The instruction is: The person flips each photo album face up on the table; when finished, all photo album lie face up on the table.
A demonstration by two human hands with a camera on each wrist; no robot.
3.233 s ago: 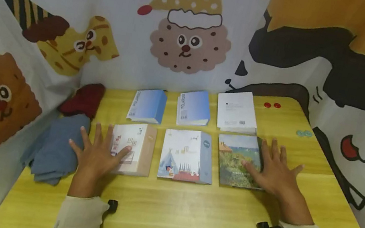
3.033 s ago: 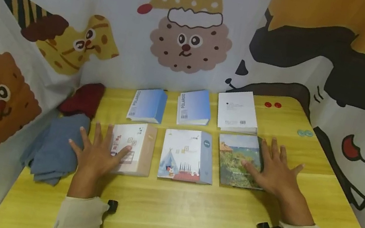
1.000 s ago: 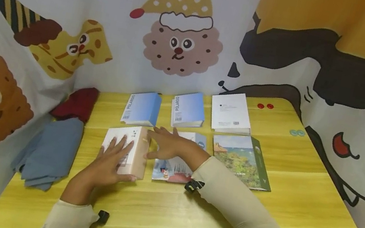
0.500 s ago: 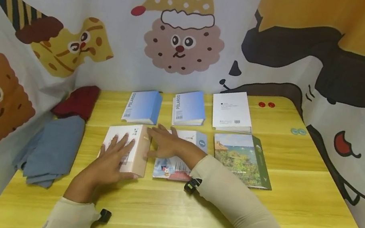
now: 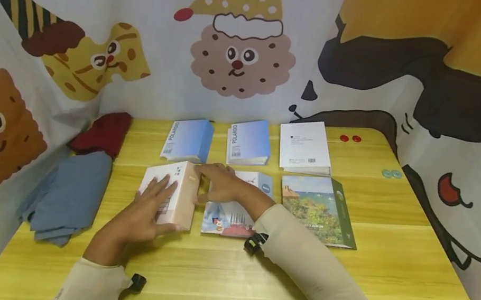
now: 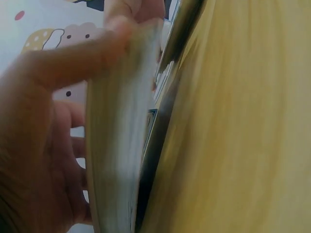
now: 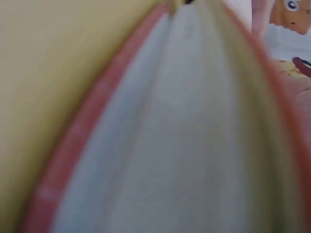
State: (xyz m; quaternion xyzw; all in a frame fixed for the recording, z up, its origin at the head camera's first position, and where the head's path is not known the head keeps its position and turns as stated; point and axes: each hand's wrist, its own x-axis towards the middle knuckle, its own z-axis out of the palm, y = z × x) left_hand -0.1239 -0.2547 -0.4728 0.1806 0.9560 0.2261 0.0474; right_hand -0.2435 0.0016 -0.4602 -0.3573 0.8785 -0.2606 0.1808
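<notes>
A white photo album (image 5: 170,202) with a pale pink spine lies at the left of the front row, between both hands. My left hand (image 5: 137,217) grips it, fingers spread over the cover and thumb at the near end by the spine. The left wrist view has that thumb (image 6: 73,60) against the page edges (image 6: 114,145). My right hand (image 5: 222,184) holds the spine side near the far corner, thumb and fingers apart along it. The right forearm crosses a second album (image 5: 228,220) with a tent picture, partly hiding it; its fanned pages (image 7: 165,121) fill the right wrist view.
A landscape-covered album (image 5: 313,205) lies at the front right. Behind stand two blue albums (image 5: 187,138) and a white one (image 5: 306,145). Blue-grey cloth (image 5: 70,195) and dark red cloth (image 5: 103,131) lie left. Red buttons (image 5: 350,138) and pale green buttons (image 5: 392,173) lie right.
The right hand has come from the landscape album to the pink-spined album, and the left hand has shifted onto its near end. The album has just tilted slightly, its spine side now showing more.
</notes>
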